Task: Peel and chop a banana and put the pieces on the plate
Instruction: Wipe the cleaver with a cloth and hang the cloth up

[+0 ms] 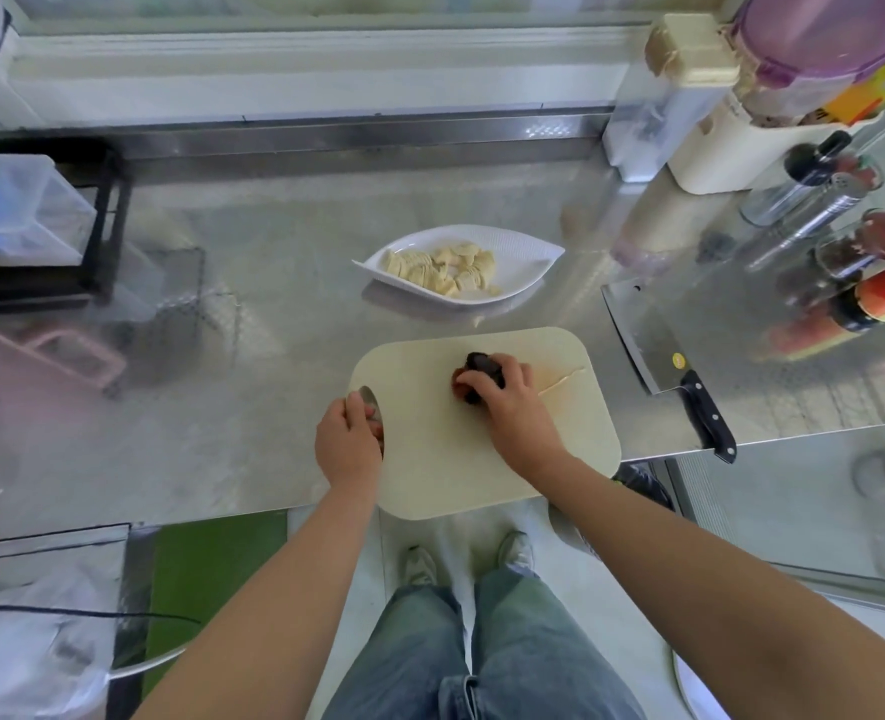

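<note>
On a steel desk [211, 407], the right hand [505, 394] clutches a dark, crumpled banana peel [483, 365] on the cream plastic cutting board [445, 459]; the left hand [349, 441] grips the board's left edge. Just beyond, pale banana slices [440, 270] fill the white leaf-shaped plate [526, 252].

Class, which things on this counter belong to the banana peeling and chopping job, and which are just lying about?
Belong to the job: plate, banana slices on it, cutting board, cleaver, dark peel gripped by the right hand, left hand holding the board's edge.
Just lying about: spice jars, bottle, cream container, black rack.
</note>
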### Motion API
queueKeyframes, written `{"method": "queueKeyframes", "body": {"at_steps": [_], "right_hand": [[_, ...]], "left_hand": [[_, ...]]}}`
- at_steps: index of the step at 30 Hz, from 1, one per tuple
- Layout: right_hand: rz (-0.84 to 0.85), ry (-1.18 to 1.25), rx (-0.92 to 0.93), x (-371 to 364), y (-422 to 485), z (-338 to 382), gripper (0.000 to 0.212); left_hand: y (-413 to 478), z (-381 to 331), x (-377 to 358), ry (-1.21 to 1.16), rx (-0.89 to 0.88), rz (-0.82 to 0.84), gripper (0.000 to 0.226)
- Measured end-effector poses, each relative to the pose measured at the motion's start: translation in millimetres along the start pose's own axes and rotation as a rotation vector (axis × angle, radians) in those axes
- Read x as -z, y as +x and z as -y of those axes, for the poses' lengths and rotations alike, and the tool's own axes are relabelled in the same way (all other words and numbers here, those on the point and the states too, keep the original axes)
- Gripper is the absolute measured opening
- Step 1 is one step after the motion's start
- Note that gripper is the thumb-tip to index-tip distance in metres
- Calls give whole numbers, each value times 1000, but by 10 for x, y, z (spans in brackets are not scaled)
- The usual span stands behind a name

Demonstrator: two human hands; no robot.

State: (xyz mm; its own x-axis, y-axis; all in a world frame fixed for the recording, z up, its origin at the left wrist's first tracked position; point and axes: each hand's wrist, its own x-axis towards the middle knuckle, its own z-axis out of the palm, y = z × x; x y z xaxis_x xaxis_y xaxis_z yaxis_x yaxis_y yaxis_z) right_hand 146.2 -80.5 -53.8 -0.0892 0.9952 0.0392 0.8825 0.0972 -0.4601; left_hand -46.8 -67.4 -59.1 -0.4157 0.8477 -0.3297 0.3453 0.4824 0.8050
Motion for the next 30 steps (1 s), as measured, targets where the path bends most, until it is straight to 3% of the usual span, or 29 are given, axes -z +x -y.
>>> {"method": "queueKeyframes", "body": {"at_steps": [2, 3, 5, 7, 9, 14, 17, 19, 22, 23, 25, 29, 30], "right_hand": [[-107, 107, -176, 75, 87, 52, 55], [-148, 139, -174, 108, 122, 136, 56], [-129, 189, 21, 103, 139, 394, 52], [13, 147, 248, -29, 57, 593, 44], [69, 70, 304, -152, -15, 543, 38], [-109, 68, -81, 27, -78, -125, 43], [-184, 83, -267, 139, 9, -91, 47], [-204, 142, -123, 133, 52, 217, 45], [-25, 144, 253, 13, -36, 554, 38], [21, 106, 301, -26, -63, 541, 37], [-17, 100, 212, -48, -72, 358, 38], [-141, 107, -286, 70, -120, -14, 45], [-162, 108, -339, 98, -131, 7, 47]], "left_hand": [[-15, 4, -7, 9, -16, -14, 40], [-10, 11, -6, 7, -20, -19, 40], [9, -11, 12, 6, -32, -26, 39], [43, -37, 29, 15, -48, -27, 36], [76, -9, 54, 22, -68, -31, 35], [108, 107, 145, 16, -91, -69, 39], [90, 75, 173, 15, -87, -79, 38], [112, 57, 198, 9, -89, -99, 37], [177, 56, 278, 2, -90, -109, 36], [193, 75, 311, -6, -89, -103, 36], [202, 120, 378, -1, -103, -103, 36], [181, 205, 518, 25, -108, -133, 36], [174, 211, 548, 45, -113, -142, 35]]}}
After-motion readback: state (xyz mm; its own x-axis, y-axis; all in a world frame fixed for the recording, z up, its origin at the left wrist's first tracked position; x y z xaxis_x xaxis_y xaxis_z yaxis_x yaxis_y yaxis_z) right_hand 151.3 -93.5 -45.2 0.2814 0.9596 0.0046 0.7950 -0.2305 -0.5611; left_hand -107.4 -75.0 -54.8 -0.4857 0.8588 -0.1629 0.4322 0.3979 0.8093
